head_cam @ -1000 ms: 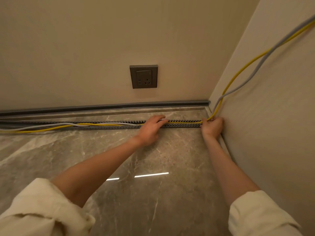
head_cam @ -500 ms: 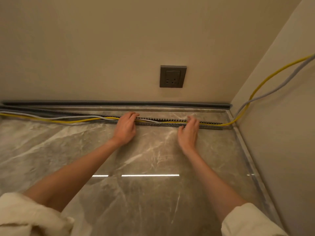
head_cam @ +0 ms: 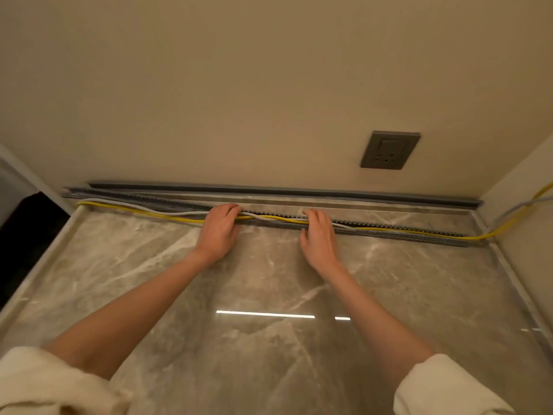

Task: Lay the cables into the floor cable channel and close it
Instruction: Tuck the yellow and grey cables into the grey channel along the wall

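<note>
Cables [head_cam: 281, 218] half in channel [head_cam: 398, 232] | both hands [head_cam: 217, 232] [head_cam: 318, 238] pressing, fingers flat, gripping nothing | left stretch loose, cover [head_cam: 269, 191] off

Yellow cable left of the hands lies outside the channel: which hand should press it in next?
Probably the left hand. It sits at the point where the yellow cable leaves the channel; the loose run lies to its left. The right hand would have to cross over.
</note>
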A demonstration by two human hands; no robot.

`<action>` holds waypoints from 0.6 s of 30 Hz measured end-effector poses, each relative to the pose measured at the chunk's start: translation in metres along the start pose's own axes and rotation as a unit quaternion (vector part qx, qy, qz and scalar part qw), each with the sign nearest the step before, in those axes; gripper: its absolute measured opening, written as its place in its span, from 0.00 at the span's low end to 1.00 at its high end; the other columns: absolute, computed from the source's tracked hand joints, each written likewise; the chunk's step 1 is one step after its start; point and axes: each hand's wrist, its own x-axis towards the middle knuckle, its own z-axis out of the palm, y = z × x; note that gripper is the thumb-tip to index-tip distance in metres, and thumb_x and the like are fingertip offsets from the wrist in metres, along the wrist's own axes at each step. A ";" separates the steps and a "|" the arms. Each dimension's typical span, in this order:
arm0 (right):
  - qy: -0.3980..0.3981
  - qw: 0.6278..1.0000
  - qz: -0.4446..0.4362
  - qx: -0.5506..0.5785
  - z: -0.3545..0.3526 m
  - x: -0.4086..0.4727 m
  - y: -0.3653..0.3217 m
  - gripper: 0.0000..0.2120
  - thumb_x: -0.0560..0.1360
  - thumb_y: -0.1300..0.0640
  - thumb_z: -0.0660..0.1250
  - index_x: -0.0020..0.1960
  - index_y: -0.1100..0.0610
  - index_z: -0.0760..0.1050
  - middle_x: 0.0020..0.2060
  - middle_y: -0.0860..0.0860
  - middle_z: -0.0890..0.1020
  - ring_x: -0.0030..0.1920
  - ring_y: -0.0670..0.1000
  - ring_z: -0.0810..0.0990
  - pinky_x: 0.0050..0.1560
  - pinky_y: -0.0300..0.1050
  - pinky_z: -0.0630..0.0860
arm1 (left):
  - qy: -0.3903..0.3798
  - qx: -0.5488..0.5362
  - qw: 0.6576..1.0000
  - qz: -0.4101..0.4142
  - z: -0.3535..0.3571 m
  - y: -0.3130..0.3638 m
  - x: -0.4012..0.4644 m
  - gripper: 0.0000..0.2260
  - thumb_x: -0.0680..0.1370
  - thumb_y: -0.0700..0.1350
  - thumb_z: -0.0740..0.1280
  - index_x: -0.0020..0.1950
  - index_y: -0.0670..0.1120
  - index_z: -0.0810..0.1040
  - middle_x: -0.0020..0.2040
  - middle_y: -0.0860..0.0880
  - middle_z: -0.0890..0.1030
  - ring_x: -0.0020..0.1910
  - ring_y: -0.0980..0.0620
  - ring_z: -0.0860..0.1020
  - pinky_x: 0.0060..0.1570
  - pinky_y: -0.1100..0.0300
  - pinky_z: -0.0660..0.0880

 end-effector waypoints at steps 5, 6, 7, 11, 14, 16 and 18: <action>-0.011 0.999 -0.052 -0.012 0.024 0.013 -0.041 0.17 0.75 0.63 0.63 0.64 0.60 0.71 0.61 0.57 0.75 0.62 0.57 0.71 0.65 0.50 0.68 | -0.035 0.020 0.999 -0.028 -0.021 -0.052 -0.001 0.22 0.72 0.40 0.71 0.65 0.38 0.73 0.63 0.38 0.76 0.63 0.38 0.74 0.65 0.45 0.69; -0.013 0.998 -0.060 -0.012 0.027 0.016 -0.048 0.16 0.75 0.63 0.64 0.63 0.60 0.72 0.60 0.57 0.75 0.61 0.56 0.71 0.64 0.50 0.69 | -0.044 0.026 0.998 -0.028 -0.024 -0.060 0.000 0.22 0.73 0.41 0.71 0.66 0.39 0.73 0.63 0.38 0.76 0.63 0.38 0.73 0.65 0.46 0.68; -0.016 0.998 -0.066 -0.011 0.031 0.019 -0.054 0.16 0.75 0.63 0.65 0.63 0.60 0.73 0.60 0.56 0.76 0.61 0.56 0.71 0.63 0.50 0.70 | -0.052 0.031 0.998 -0.024 -0.027 -0.066 0.000 0.23 0.73 0.43 0.71 0.66 0.39 0.72 0.64 0.39 0.76 0.64 0.39 0.73 0.66 0.46 0.68; -0.046 0.996 -0.078 -0.015 0.046 0.025 -0.077 0.16 0.75 0.61 0.66 0.63 0.58 0.74 0.59 0.55 0.76 0.60 0.54 0.72 0.58 0.49 0.73 | -0.076 0.038 0.996 0.010 -0.034 -0.085 0.001 0.24 0.73 0.44 0.71 0.68 0.41 0.71 0.66 0.40 0.75 0.66 0.41 0.72 0.67 0.48 0.67; -0.079 0.992 -0.091 -0.032 0.054 0.030 -0.088 0.17 0.76 0.61 0.66 0.64 0.58 0.73 0.60 0.54 0.76 0.61 0.54 0.72 0.56 0.50 0.74 | -0.070 0.035 0.997 0.019 -0.039 -0.096 -0.001 0.26 0.73 0.45 0.72 0.68 0.40 0.70 0.67 0.40 0.74 0.66 0.41 0.71 0.67 0.48 0.67; -0.088 0.991 -0.096 -0.042 0.058 0.034 -0.094 0.16 0.76 0.60 0.66 0.63 0.58 0.73 0.59 0.54 0.76 0.60 0.54 0.72 0.55 0.49 0.74 | -0.059 0.045 0.997 0.028 -0.043 -0.103 -0.002 0.24 0.71 0.45 0.73 0.64 0.40 0.72 0.63 0.40 0.76 0.62 0.41 0.74 0.63 0.48 0.70; -0.099 0.989 -0.101 -0.045 0.063 0.038 -0.101 0.16 0.75 0.59 0.66 0.63 0.58 0.73 0.57 0.54 0.76 0.59 0.54 0.73 0.54 0.49 0.75 | -0.047 0.056 0.997 0.028 -0.047 -0.110 -0.004 0.19 0.70 0.45 0.73 0.57 0.41 0.74 0.56 0.42 0.79 0.55 0.41 0.76 0.56 0.50 0.73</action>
